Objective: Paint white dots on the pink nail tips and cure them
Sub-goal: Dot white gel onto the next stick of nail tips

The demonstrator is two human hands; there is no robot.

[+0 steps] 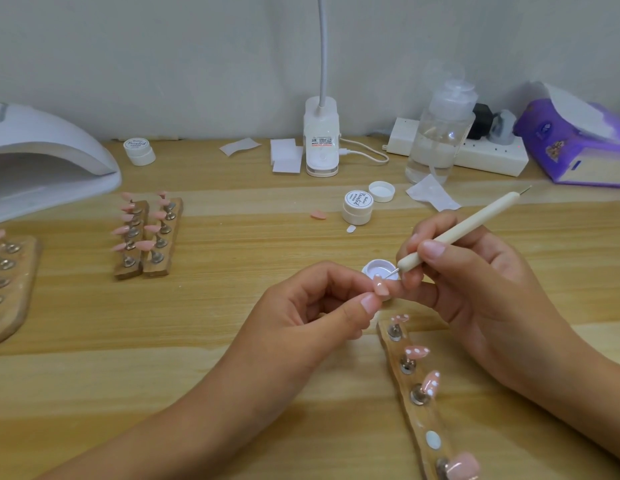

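My left hand (pixel 322 303) pinches a pink nail tip (pixel 381 287) between thumb and fingers, just in front of a small open pot of white gel (pixel 378 271). My right hand (pixel 475 271) grips a cream dotting tool (pixel 457 230) like a pen, its metal point touching the top of the held tip. A wooden holder strip (pixel 419 410) runs toward me at the lower right. It carries three pink tips with white dots (pixel 416 351), one plain pink tip (pixel 462 465) and one bare spot.
The white curing lamp (pixel 42 157) stands at the far left. Two wooden holders with plain pink tips (pixel 146 233) lie beside it, another holder (pixel 7 282) at the left edge. A gel jar (pixel 357 206), its lid (pixel 382 191), a loose pink tip (pixel 318 214), a clear bottle (pixel 436 133) and a purple tissue pack (pixel 571 140) sit behind.
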